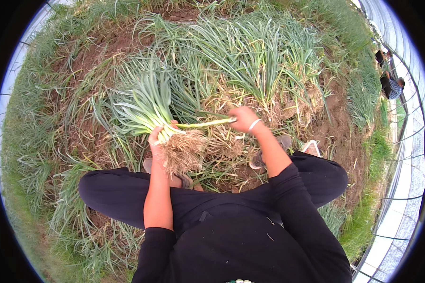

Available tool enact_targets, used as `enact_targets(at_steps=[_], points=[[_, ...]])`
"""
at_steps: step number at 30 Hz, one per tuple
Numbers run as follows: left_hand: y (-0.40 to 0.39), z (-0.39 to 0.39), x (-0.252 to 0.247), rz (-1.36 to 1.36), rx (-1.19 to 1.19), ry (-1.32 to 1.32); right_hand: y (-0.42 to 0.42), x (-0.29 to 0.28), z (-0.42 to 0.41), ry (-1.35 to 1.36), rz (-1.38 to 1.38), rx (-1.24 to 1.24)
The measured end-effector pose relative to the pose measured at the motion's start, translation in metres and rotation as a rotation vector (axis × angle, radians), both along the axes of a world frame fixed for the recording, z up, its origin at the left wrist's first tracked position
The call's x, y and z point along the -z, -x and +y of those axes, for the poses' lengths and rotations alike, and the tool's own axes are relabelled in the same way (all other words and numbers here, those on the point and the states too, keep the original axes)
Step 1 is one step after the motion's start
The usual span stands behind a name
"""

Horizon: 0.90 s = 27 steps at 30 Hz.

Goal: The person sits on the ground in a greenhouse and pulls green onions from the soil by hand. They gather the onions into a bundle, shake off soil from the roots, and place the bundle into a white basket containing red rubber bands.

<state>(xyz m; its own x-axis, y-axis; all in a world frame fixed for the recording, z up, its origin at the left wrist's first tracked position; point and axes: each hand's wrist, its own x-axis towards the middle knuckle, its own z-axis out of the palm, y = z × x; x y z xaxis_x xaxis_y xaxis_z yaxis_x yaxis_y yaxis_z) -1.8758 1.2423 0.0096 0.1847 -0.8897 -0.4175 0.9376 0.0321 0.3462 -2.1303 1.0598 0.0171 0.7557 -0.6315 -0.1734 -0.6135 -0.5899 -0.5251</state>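
My left hand (157, 136) is closed around a thick bunch of scallions (152, 113), just above their pale stem ends. The green leaves fan out up and to the left, and the matted, dry-looking roots (185, 150) hang toward my legs. Out to the right of the bunch stretches one yellow-green stalk or leaf (205, 123). Its far end meets my right hand (241, 120), whose fingers are curled around it. A small pale object shows at those fingertips, too small to name. A white band circles my right wrist.
More scallions (265, 70) lie heaped beyond my hands, their roots toward me. Loose leaves and brown soil (336, 123) surround my shoes. A small white-edged object (311, 148) rests by my right knee. At far right, a person in a checked shirt (395, 88) is near the plastic-covered tunnel wall (407, 169).
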Motion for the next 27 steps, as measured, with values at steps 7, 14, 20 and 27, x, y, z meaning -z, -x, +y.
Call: enact_targets(at_steps=[7,14,20,27], points=[[-0.007,0.0,-0.005,0.156,-0.049,0.075,0.139,0.059,-0.039,-0.975,-1.024,1.15],[-0.016,0.0,0.004,0.189,-0.095,0.102,0.134,0.09,0.009,-1.294,-1.15,2.191],[-0.005,-0.002,-0.001,0.077,-0.113,0.052,0.035,0.03,0.031,-1.225,-0.571,0.605],[-0.001,-0.005,0.001,-0.011,-0.066,0.021,-0.04,0.02,0.053,-1.48,-0.876,0.532]])
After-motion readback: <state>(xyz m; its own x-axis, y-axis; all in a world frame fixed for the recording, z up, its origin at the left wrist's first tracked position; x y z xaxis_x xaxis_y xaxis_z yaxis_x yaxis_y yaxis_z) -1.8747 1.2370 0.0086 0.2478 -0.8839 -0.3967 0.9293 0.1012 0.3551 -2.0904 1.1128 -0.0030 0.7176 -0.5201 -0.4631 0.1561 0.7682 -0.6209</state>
